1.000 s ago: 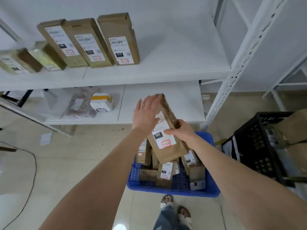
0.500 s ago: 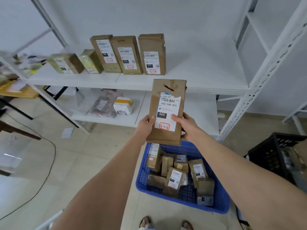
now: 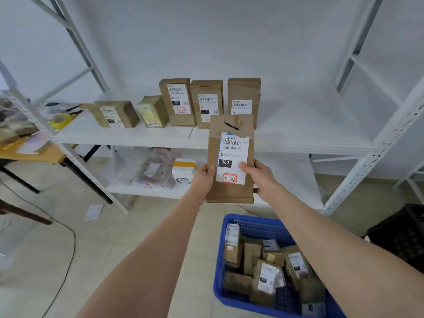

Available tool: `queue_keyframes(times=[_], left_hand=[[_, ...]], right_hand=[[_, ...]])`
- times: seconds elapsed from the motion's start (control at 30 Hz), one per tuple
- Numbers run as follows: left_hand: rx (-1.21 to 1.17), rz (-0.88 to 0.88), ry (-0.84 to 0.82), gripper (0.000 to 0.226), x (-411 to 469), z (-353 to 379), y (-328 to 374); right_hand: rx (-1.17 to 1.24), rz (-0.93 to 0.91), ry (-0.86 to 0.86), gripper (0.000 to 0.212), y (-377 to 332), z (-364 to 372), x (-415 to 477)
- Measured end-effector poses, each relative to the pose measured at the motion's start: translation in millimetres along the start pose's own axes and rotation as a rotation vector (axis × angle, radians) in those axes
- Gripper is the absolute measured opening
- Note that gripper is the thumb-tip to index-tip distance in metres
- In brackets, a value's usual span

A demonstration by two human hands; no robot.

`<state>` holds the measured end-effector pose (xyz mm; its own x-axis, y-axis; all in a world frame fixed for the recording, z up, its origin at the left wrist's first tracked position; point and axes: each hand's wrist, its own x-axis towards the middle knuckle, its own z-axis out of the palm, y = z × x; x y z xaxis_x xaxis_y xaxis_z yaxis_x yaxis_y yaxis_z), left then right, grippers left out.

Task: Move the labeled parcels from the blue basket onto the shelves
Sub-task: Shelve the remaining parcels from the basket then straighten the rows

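Nearest me, the blue basket [image 3: 254, 223] sits on the floor, low right, with loose parcels [image 3: 267, 278] jumbled inside. Above it my left hand [image 3: 204, 177] and right hand [image 3: 260, 177] grip the lower sides of the held parcel [image 3: 230, 125]. It is in mid-air and upright, its long axis vertical, label 060 facing me. Beyond, shelved parcels [image 3: 176, 102] line the white shelf [image 3: 298, 136].

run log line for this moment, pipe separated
phase: transfer | left hand, right hand: both grip parcel 060-06B-A05, upright, label to camera | upper shelf: five shelved parcels | blue basket: unsorted parcels inside
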<state>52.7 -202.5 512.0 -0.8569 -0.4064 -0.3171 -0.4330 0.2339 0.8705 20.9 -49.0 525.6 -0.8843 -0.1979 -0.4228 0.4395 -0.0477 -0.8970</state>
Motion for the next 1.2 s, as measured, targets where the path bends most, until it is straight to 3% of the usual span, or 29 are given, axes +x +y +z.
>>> queue_keyframes(times=[0.23,0.63,1.07,1.2], left_hand=[[0.018,0.061,0.004,0.039,45.4,-102.4,15.1],[0.057,0.207,0.167,0.046,64.6,-218.6,70.5],[-0.028,0.350,0.174,0.024,107.2,-319.2,102.0],[-0.018,0.427,0.144,0.026,129.0,-367.6,109.4]], right_hand=[[0.040,-0.107,0.035,0.026,-23.5,109.8,1.7],[0.062,-0.251,-0.056,0.028,-84.3,211.9,17.1],[-0.018,-0.435,-0.002,0.018,-143.6,312.7,31.0],[0.011,-0.495,0.046,0.024,-158.0,363.0,32.2]])
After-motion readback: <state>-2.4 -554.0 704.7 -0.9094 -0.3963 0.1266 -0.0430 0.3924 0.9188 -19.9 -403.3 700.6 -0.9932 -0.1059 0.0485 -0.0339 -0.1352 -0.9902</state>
